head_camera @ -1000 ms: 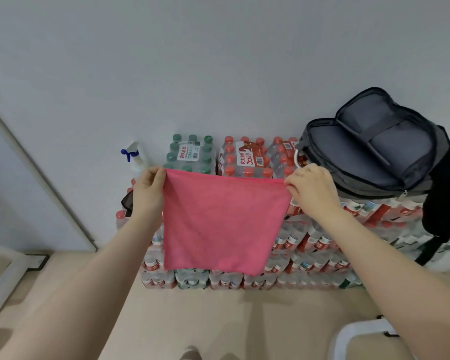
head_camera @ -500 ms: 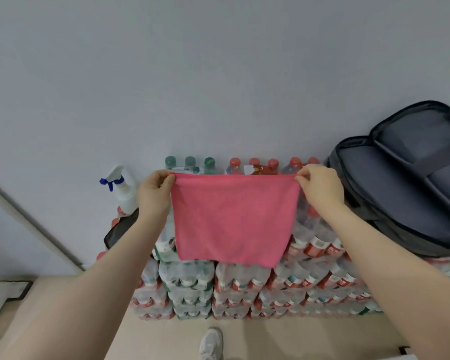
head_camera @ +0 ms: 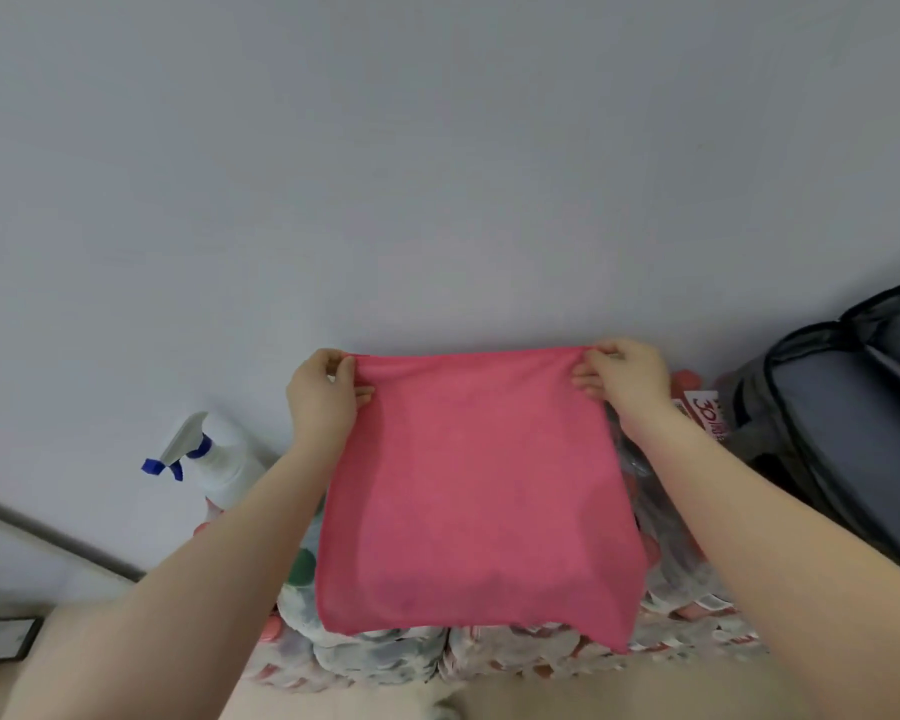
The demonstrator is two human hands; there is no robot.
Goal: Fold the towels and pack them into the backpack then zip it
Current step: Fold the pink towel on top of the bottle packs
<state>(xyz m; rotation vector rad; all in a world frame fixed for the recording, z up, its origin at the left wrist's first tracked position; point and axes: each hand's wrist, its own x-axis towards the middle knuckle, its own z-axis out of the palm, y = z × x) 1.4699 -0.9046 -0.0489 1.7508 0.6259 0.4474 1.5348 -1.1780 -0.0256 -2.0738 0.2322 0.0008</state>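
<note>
Hanging limp between the two raised arms, the pink towel (head_camera: 476,491) reads as thin, light and soft: it drapes flat under its own weight and its lower edge sags unevenly, the right bottom corner dipping lowest. Nothing about it looks slippery or fragile, though such cloth will likely flop and skew unless held taut. The top corners are the sensible places to take it, and that is where it is held: the left hand (head_camera: 322,397) pinches the upper left corner with curled fingers, and the right hand (head_camera: 622,379) pinches the upper right corner the same way, the top hem stretched nearly straight between them.

Behind the towel lie stacked packs of bottles (head_camera: 666,589), with a spray bottle (head_camera: 219,459) standing to the left against the wall. The open backpack (head_camera: 842,433) sits at the far right, well apart from the towel, cut off by the frame edge.

Compared with a second ago, the towel has been lifted higher and closer to the camera, hiding most of the bottles, and the view has tilted up, pushing the backpack towards the edge.
</note>
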